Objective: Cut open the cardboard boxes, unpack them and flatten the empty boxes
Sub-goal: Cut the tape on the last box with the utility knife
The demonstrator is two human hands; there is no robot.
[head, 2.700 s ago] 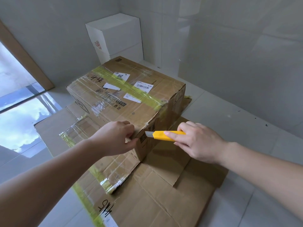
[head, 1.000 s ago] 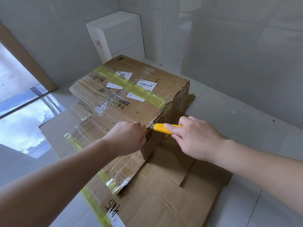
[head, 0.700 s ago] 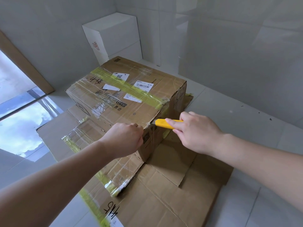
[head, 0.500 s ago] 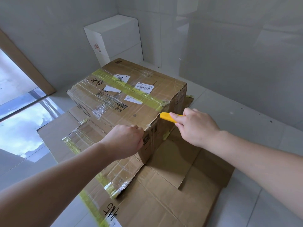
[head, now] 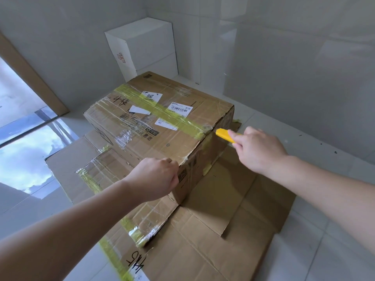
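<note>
Cardboard box (head: 154, 122), sealed with clear tape and a band of yellow-green tape (head: 172, 116) across its top, sits on the floor on a layer of flattened cardboard (head: 213, 240). White shipping labels (head: 178, 109) and black handwriting mark its top face. Its near top corner looks frayed and slightly lifted.

The left hand (head: 156, 177) is curled into a clenched grip at that near corner, knuckles up, pressing against the top edge of the box; whether its fingers actually hold the flap's edge cannot be told, since they are hidden under the hand.

The right hand (head: 257, 149) grips a yellow utility knife (head: 225, 135), fingers and thumb wrapped round the handle. The knife's front end meets the upper edge of the box's right-hand side, right where the yellow-green tape folds over the edge. The blade itself is not visible.

The flattened cardboard underneath carries its own strips of yellow-green and clear tape and black handwriting near the bottom edge of the view. Behind the brown box, a white box (head: 142, 47) stands in the corner of the pale tiled walls. Glass pane (head: 24, 142) at the left shows sky and clouds.
</note>
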